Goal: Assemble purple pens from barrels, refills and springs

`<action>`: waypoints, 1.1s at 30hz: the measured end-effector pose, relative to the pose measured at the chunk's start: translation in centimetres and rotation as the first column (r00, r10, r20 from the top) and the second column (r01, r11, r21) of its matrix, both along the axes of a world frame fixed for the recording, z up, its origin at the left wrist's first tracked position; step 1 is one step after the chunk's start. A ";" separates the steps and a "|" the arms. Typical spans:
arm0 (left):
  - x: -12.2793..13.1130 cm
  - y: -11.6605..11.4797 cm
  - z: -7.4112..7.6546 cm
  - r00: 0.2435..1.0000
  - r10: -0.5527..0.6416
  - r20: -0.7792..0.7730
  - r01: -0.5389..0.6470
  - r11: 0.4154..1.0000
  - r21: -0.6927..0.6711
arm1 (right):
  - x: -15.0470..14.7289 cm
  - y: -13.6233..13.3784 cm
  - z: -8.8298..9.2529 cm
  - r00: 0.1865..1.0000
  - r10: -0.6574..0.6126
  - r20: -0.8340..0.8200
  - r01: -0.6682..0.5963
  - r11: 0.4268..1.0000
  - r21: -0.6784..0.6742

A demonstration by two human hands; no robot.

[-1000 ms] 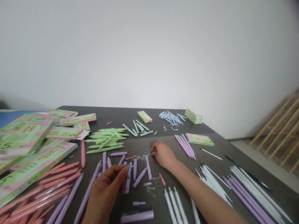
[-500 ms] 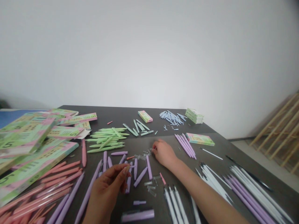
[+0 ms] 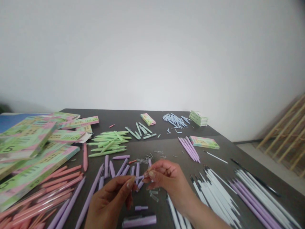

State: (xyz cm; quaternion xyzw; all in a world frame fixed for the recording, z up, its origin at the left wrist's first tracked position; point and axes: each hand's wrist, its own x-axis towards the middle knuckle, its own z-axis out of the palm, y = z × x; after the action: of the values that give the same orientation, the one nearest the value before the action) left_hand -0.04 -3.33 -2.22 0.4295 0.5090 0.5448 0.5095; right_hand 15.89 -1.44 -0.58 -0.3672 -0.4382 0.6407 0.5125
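My left hand [image 3: 109, 198] pinches a small purple pen part [image 3: 139, 177] between thumb and forefinger. At the part's other end are the closed fingertips of my right hand [image 3: 175, 186]; what they hold there is too small to make out. Just beyond the hands lie purple pen barrels [image 3: 122, 167], small clear plastic pieces [image 3: 154, 197] and tiny metal-looking pieces [image 3: 163, 157]. Nearer to me on the table are another small purple pen part [image 3: 141, 208] and a purple barrel with a clear clip [image 3: 140, 221].
Printed pen boxes [image 3: 30, 136] are heaped at left above coral pen barrels [image 3: 60, 178]. Green pens [image 3: 109, 141] and blue pen parts [image 3: 175, 120] lie farther back. White refills [image 3: 215, 190] and purple pens [image 3: 252, 202] are spread at right on the dark table [image 3: 166, 144].
My right hand has come back from the tiny pieces toward my left hand. Its fingertips now meet the end of the purple part, which my left hand still holds.
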 end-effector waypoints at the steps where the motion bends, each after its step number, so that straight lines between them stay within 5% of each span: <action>1: 0.0 0.0 0.1 1.000 0.007 0.010 -0.007 1.000 0.002 | -0.1 0.0 -0.1 1.000 0.001 -0.006 -0.001 1.000 0.017; 10: -0.1 -0.1 0.0 0.999 0.017 0.031 -0.017 1.000 -0.015 | -0.3 -0.3 -1.1 0.998 -0.034 -0.046 0.036 0.998 0.051; 23: -0.1 -0.1 -0.1 0.998 0.030 0.046 -0.030 1.000 -0.007 | -0.1 -0.7 -0.6 0.985 -0.104 0.135 0.070 0.968 0.240; 33: 0.0 -0.4 0.2 0.994 0.002 0.107 0.001 1.000 -0.028 | -0.3 -0.7 -0.9 0.991 0.045 -0.124 -0.055 0.995 -0.081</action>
State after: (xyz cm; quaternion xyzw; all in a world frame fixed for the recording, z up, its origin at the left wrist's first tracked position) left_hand -0.01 -3.70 -2.05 0.3926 0.4887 0.5600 0.5417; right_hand 15.56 -2.10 -1.47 -0.3375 -0.3879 0.6924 0.5061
